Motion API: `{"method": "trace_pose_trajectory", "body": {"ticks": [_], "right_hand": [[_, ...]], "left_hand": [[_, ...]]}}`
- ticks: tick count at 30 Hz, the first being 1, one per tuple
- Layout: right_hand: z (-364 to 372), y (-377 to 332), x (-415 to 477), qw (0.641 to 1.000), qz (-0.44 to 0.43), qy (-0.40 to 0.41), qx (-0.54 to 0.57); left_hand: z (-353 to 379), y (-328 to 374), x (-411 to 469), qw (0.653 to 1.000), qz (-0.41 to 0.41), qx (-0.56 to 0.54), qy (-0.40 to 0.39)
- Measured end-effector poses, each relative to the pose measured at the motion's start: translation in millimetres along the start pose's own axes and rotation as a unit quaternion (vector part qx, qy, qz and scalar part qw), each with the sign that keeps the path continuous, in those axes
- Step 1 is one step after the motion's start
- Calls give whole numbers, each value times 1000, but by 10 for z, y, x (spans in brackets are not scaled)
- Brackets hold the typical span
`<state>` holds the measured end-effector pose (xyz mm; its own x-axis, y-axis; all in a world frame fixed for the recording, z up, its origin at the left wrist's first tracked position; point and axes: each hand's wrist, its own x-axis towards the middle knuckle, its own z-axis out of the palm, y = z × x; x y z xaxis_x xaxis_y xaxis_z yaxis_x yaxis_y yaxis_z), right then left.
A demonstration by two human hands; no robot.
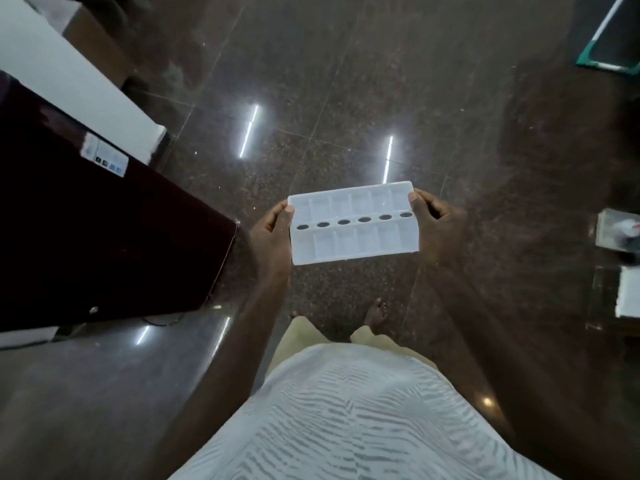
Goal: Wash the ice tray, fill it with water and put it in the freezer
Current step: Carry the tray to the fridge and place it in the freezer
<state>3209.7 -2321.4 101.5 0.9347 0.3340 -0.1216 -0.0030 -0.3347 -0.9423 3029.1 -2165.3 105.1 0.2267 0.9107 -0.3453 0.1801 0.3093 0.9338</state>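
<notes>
As left hand (272, 235), right hand (440, 225) pinch tray (355, 240)

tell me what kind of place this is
Probably indoors, in or near a home kitchen: a polished dark stone floor, a dark maroon appliance at the left, likely a fridge, and a white ice tray being carried.

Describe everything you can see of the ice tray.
The ice tray is white, translucent-looking plastic, with two rows of compartments either side of a centre strip pierced by six dark oval holes. It is held open side up, about level, above the dark polished floor. The left hand grips its left end, the right hand its right end. Water inside: cannot tell.
</notes>
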Motion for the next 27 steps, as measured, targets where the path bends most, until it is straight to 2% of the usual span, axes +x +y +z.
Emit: {"method": "trace_pose_trajectory", "body": {"ticks": [9,20,27], "right_hand": [[-437,129,404,996,-33,-76,-15],[-510,310,40,968,-64,-232,-64],[-514,397,-165,952,-32,-301,-34]], "left_hand": [[202,-162,-645,999,-37,-11,-6],[-88,-607,-1683,989,-68,-86,101],[-149,-759,-2200,975,-77,-117,174]]}}
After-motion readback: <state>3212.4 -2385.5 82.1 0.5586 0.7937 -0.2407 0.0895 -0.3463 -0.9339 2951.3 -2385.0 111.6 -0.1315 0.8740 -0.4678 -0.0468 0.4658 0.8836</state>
